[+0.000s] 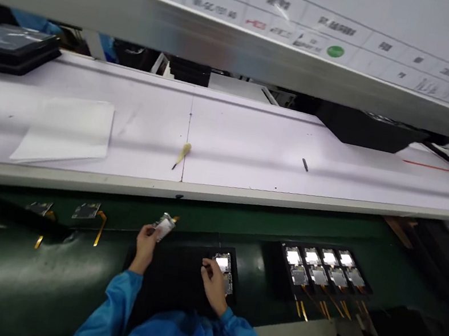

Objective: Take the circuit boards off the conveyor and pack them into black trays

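Observation:
My left hand point(145, 248) pinches a small circuit board point(165, 227) with a shiny metal face and a short orange flex cable at its upper right corner. It is raised over the left part of a black foam-like tray point(175, 275). My right hand point(213, 285) is at the tray's right part, fingers loosely bent and a little apart, with nothing visible between them. Beside its fingertips, a bright-faced circuit board point(223, 263) lies in the tray, and another board point(227, 282) sits just below it, partly covered by the hand.
A second black tray point(286, 263) on the right holds several boards, their orange flex cables hanging over the front. Two loose boards point(86, 211) lie at the left on the green mat point(109, 281). The white shelf point(242, 165) above carries papers point(68, 129) and a yellow-bulbed tool point(184, 153).

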`<act>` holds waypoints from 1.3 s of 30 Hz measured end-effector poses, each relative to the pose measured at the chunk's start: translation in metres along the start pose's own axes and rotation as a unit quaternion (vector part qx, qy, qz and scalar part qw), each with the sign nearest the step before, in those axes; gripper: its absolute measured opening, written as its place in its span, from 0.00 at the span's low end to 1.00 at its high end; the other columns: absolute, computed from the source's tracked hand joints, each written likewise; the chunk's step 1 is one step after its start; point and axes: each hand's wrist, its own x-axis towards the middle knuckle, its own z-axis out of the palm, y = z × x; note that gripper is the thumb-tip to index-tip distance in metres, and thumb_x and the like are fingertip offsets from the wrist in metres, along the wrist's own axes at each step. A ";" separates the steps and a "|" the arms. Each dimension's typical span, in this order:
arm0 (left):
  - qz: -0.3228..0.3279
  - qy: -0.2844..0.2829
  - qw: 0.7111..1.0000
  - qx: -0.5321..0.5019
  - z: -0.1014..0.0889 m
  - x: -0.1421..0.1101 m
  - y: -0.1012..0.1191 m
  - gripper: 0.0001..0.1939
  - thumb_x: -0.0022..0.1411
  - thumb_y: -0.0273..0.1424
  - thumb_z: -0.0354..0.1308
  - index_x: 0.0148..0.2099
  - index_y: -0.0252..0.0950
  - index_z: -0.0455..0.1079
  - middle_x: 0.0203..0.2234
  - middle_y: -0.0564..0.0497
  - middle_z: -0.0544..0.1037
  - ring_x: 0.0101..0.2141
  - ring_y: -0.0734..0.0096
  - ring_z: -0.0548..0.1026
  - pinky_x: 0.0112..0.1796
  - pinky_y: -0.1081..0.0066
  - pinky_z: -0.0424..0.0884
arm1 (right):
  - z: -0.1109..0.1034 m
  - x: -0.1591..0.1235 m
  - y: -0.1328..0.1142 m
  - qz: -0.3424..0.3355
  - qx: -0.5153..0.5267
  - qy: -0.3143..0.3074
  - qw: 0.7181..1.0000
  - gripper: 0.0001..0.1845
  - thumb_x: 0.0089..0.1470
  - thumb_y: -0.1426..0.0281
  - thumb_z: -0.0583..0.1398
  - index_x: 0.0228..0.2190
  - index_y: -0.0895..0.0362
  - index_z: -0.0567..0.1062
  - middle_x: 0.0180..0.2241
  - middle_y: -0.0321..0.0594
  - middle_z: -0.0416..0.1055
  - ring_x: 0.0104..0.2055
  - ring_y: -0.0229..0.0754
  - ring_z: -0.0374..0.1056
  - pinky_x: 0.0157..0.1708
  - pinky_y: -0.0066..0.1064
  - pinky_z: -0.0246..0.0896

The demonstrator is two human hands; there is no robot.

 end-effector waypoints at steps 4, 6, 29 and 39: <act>-0.034 -0.089 0.991 -0.089 0.029 -0.094 -0.051 0.17 0.47 0.40 0.72 0.36 0.42 0.70 0.29 0.52 0.79 0.36 0.55 0.82 0.41 0.57 0.80 | 0.011 0.002 -0.006 -0.003 0.046 0.028 0.999 0.22 0.59 0.53 0.63 0.49 0.51 0.82 0.51 0.48 0.82 0.46 0.53 0.80 0.48 0.46 0.78; -0.052 -0.120 0.984 -0.117 0.034 -0.121 -0.065 0.22 0.42 0.43 0.77 0.34 0.41 0.70 0.29 0.51 0.79 0.35 0.57 0.81 0.41 0.59 0.79 | 0.007 0.001 -0.001 0.011 0.063 0.032 0.997 0.24 0.57 0.49 0.65 0.45 0.53 0.84 0.48 0.49 0.83 0.46 0.53 0.80 0.48 0.46 0.78; -0.011 -0.292 0.954 -0.067 0.024 -0.155 -0.058 0.23 0.47 0.46 0.79 0.36 0.35 0.79 0.30 0.50 0.82 0.34 0.64 0.78 0.40 0.67 0.74 | -0.036 -0.027 0.016 0.110 0.111 -0.043 0.987 0.24 0.43 0.46 0.72 0.27 0.53 0.80 0.26 0.36 0.76 0.32 0.44 0.70 0.37 0.36 0.69; -0.092 -0.378 0.919 -0.061 0.033 -0.164 -0.089 0.21 0.56 0.42 0.79 0.44 0.31 0.82 0.39 0.41 0.88 0.42 0.53 0.86 0.48 0.58 0.81 | -0.036 -0.035 0.034 0.171 0.136 -0.038 0.975 0.19 0.42 0.52 0.73 0.24 0.53 0.77 0.25 0.35 0.75 0.33 0.43 0.70 0.39 0.36 0.68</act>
